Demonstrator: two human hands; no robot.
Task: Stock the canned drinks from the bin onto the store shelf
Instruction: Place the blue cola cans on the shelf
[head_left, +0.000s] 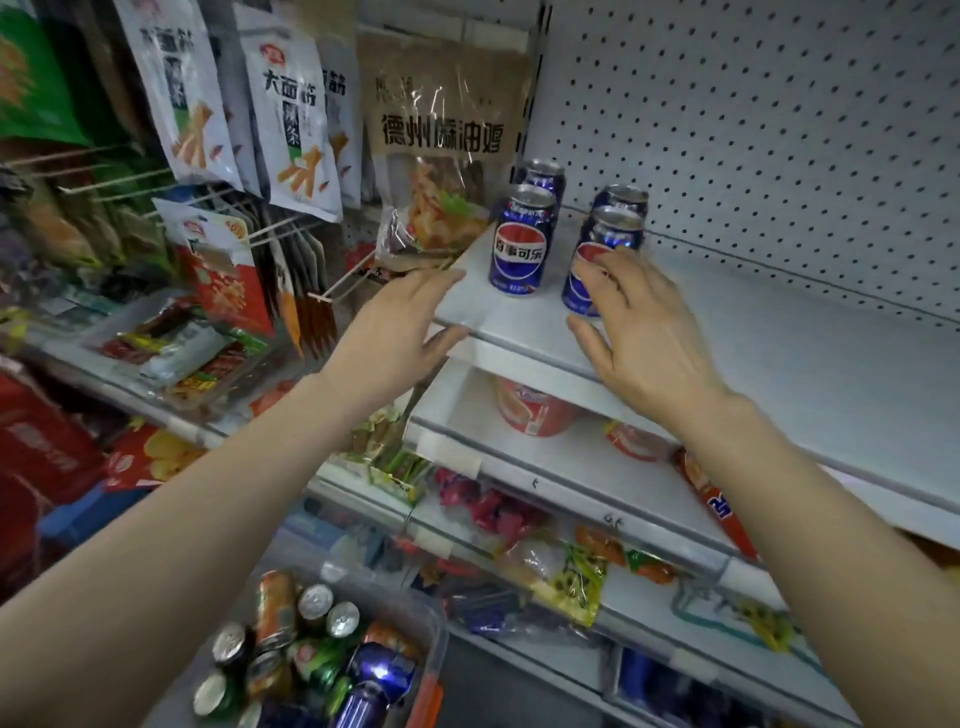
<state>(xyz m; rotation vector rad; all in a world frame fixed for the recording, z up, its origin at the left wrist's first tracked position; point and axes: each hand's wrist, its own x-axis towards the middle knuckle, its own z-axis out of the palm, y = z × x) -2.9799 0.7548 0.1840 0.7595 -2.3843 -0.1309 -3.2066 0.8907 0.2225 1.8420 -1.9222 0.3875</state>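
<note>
Blue aluminium cola cans (519, 244) line the white shelf (779, 358) at its nine o'clock end, right hand (641, 332) spread, seemingly aligning one, left hand (395, 322) spread on the edge.

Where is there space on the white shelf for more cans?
Lots of bare shelf lies right of the four blue cans, up to the pegboard wall. A narrow gap runs between the two can rows. The left end is crowded: cans, left hand, right hand.

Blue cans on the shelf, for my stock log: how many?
4: front-left can, back-left can, front-right can at the right hand, back-right can. Others could hide behind.
</note>
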